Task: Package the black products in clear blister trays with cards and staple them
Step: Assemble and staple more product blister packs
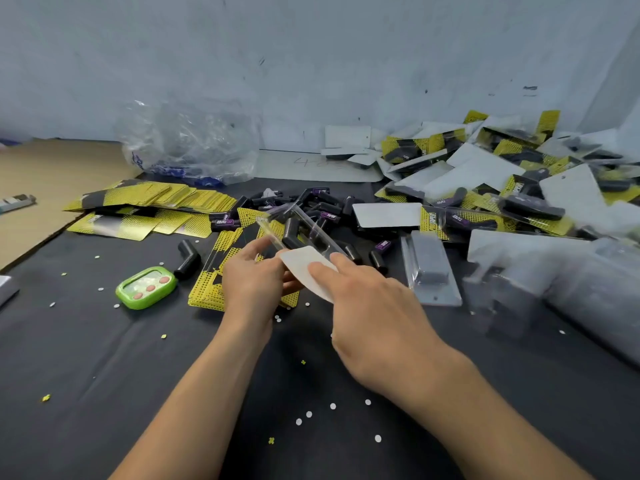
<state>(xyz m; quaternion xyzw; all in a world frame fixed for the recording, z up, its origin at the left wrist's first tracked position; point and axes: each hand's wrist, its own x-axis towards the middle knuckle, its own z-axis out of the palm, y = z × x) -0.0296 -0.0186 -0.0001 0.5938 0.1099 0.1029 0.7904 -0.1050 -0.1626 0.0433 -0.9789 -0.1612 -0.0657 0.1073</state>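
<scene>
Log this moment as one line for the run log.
phase: carding | left hand: holds clear blister tray, black product inside | right hand: holds white card at tray

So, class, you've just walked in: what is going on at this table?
A person is packing at a black table. The left hand holds a clear blister tray with a black product seated in it, while the right hand pinches a white card at the tray's near end, apparently feeding it in. Behind them lie loose black products, yellow cards are stacked at the left, and finished packs are heaped at the right.
</scene>
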